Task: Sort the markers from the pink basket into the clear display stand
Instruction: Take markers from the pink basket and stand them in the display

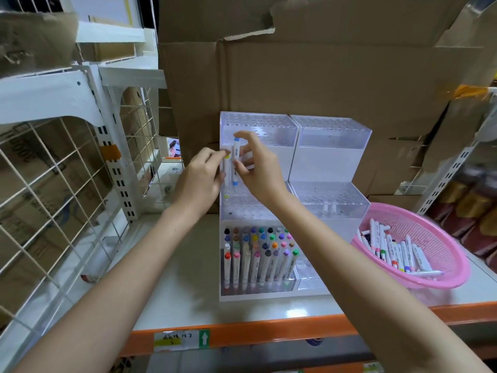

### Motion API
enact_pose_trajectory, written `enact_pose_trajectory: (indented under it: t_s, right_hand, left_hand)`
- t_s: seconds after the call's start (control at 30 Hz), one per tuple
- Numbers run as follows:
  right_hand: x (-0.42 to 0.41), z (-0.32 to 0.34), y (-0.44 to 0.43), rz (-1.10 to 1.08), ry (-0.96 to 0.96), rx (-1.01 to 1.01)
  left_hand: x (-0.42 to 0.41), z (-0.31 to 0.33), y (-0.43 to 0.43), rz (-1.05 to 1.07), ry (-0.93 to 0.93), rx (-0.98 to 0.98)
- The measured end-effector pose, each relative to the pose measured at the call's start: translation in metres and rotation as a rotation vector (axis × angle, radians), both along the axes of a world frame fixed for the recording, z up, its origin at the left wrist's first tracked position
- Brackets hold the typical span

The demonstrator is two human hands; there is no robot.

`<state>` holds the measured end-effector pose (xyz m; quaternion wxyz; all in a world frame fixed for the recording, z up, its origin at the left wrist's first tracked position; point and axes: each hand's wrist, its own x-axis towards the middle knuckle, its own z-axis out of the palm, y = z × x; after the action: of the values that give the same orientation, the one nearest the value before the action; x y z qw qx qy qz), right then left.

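The clear display stand (330, 160) rises in three stepped tiers on the shelf. Its lowest left tier holds several upright markers (258, 254) with coloured caps. My right hand (259, 168) pinches a white marker with blue ends (236, 162), held upright over the left middle tier. My left hand (200, 175) holds a white marker with a yellow cap (227, 170) just left of it, also upright above that tier. The pink basket (441, 243) sits at the right with several loose markers (395, 249) inside.
A cardboard wall (322, 76) stands behind the stand. A white wire-grid rack (67, 170) fills the left. The shelf (188, 265) has an orange front edge (242, 332). A metal upright (451, 170) and brown packages stand at far right.
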<state>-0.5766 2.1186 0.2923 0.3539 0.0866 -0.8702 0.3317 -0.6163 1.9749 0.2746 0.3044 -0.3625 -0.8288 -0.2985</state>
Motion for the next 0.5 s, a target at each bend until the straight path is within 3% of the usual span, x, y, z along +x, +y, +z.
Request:
enact_pose_trajectory:
  t_s: [0.23, 0.5]
  right_hand:
    - [0.001, 0.006, 0.002, -0.021, -0.028, 0.109]
    - [0.005, -0.009, 0.0, -0.008, -0.149, 0.162]
  left_hand:
    - [0.003, 0.003, -0.008, 0.069, 0.094, -0.128]
    - [0.01, 0.002, -0.012, 0.12, 0.068, -0.183]
